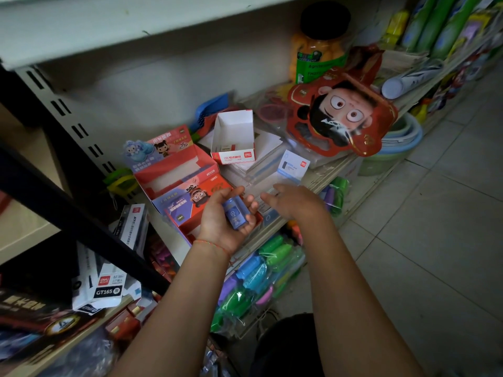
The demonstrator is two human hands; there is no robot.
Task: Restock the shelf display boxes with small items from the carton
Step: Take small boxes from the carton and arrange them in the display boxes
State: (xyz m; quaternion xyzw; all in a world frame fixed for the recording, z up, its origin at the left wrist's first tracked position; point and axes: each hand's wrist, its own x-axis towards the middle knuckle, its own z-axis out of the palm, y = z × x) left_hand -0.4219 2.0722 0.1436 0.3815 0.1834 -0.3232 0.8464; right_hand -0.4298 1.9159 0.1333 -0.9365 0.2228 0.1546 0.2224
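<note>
Here, left hand (227, 217) lay palm up, fingers curled round a small blue packet (236, 213), above the red display box (201, 205) on the shelf (324, 172). Right hand (292, 201) hovered beside it, fingers relaxed, holding nothing. White open box (234, 137) stood behind.

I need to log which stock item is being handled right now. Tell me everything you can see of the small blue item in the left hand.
The small blue item is a short, rounded, bottle-like piece with a pale cartoon figure printed on its side; the material looks like plastic or glossy wrap, though blur hides detail. It lies tilted across the upturned palm of the left hand, loosely cradled by curled fingers, above the red display box on the shelf. The right hand does not touch it.
</note>
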